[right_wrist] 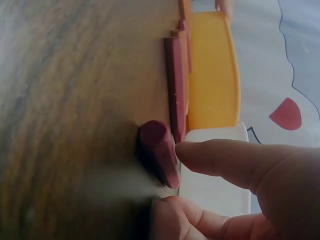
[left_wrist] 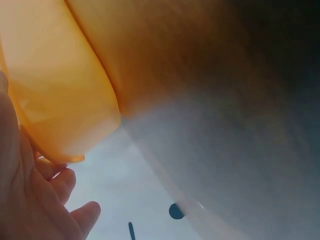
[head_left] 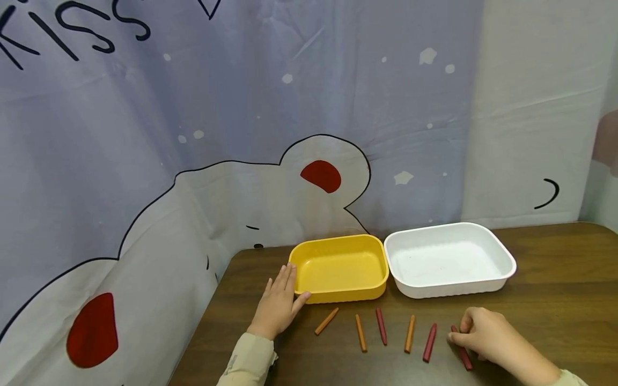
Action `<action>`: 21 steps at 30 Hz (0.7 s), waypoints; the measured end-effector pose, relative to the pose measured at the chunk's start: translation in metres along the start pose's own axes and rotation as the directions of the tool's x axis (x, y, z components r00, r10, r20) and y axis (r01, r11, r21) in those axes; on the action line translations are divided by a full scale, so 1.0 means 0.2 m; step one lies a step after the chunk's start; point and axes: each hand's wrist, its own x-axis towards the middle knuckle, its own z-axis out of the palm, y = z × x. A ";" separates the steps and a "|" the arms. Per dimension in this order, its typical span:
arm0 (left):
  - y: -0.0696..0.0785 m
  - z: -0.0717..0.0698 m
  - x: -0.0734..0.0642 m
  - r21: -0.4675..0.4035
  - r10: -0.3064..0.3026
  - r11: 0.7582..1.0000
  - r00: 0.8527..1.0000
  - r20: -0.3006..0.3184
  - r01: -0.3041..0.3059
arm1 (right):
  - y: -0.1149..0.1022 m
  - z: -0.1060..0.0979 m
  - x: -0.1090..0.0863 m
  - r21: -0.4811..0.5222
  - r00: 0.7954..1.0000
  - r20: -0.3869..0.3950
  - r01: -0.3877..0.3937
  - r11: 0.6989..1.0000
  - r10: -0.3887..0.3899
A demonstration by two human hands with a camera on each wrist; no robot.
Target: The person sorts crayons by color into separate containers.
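My left hand [head_left: 277,305] lies with fairly straight fingers against the left side of the yellow tray [head_left: 333,296], its thumb by the front corner. The left wrist view has the fingers close at the tray's wall [left_wrist: 65,115]. At the right, my right hand [head_left: 487,335] reaches down over a dark red crayon [head_left: 464,356] on the table. In the right wrist view its thumb [right_wrist: 215,155] and forefinger [right_wrist: 172,215] are parted on either side of that red crayon [right_wrist: 159,150], the thumb tip right at its edge.
Left of that crayon lie two more red crayons [head_left: 429,343] and three orange crayons [head_left: 361,333], in a loose row. A white tray [head_left: 454,289] stands right beside the yellow one. Behind the brown wooden table [head_left: 555,268] hangs a printed cloth [head_left: 405,107].
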 end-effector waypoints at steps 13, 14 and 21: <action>-0.01 0.03 0.01 -0.014 -0.015 1.000 1.000 0.011 0.016 | 0.00 0.03 0.03 -0.082 0.998 -0.035 0.058 0.995 -0.061; -0.01 0.03 0.01 -0.014 -0.015 1.000 1.000 0.010 0.015 | 0.01 0.03 0.03 -0.074 0.997 -0.040 0.066 0.995 -0.069; -0.01 0.03 0.00 -0.023 -0.006 1.000 1.000 -0.006 0.006 | 0.01 0.00 0.02 0.006 0.992 -0.070 0.109 0.994 -0.109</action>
